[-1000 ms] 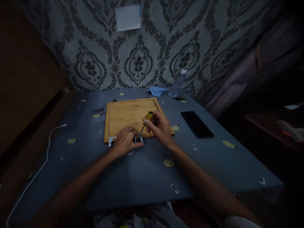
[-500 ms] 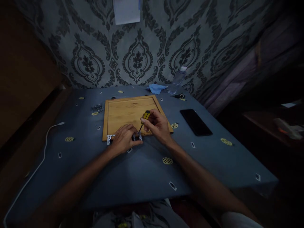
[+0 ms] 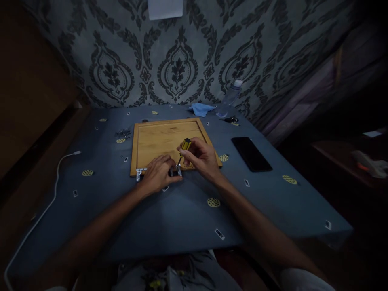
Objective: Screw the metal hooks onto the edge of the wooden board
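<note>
A framed wooden panel (image 3: 163, 139) lies flat on the table, and a shiny metal bracket (image 3: 176, 171) sits at its near edge. Another metal fitting (image 3: 138, 174) shows at the panel's near left corner. My left hand (image 3: 158, 173) bends over the near edge, fingers on top and thumb stretched along the bracket, steadying it. In my right hand (image 3: 202, 157) is a screwdriver (image 3: 185, 145) with a yellow and black handle, pinched between thumb and fingers. Its shaft slants down to the bracket; the exact contact of the tip is too small to make out.
Small metal pieces (image 3: 123, 132) lie left of the panel. A black phone (image 3: 251, 154) rests to the right. Behind are a blue cloth (image 3: 201, 109), a clear bottle (image 3: 229, 99) and a dark cable (image 3: 232, 120). A white cable (image 3: 56, 186) runs along the left side.
The head view has tilted slightly, so the scene sits a little higher. Both hands stay at the bracket; the screwdriver shifts very little.
</note>
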`<state>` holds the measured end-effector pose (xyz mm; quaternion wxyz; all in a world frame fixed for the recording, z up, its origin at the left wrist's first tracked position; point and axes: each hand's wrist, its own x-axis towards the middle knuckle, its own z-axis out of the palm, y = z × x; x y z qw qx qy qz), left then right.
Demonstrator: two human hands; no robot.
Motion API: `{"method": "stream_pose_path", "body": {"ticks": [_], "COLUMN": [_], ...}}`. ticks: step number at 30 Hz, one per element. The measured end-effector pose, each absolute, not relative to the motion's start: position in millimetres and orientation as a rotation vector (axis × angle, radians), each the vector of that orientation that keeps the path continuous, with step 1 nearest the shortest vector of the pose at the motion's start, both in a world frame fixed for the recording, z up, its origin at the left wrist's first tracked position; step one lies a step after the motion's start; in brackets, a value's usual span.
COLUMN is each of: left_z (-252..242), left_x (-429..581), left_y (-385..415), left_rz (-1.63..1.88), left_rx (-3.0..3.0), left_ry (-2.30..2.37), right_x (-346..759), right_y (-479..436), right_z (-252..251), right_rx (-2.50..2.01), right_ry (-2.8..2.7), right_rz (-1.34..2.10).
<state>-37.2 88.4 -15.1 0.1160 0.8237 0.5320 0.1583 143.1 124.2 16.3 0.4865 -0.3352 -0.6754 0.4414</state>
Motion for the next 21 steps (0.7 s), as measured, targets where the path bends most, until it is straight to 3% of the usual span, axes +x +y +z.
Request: {"method": "stream_pose_path", "body": {"ticks": [21], "left_z": [-11.5], "left_x": [-37.2], "left_y": [87.2], "left_rz": [0.470], "left_rx": [2.369], "left_ry": [1.539], "right_x": [143.3], "right_y": [122.6], "right_z": [17.6], "right_rx": [-0.885], "right_ry": [-1.495], "right_rz": [0.831]}}
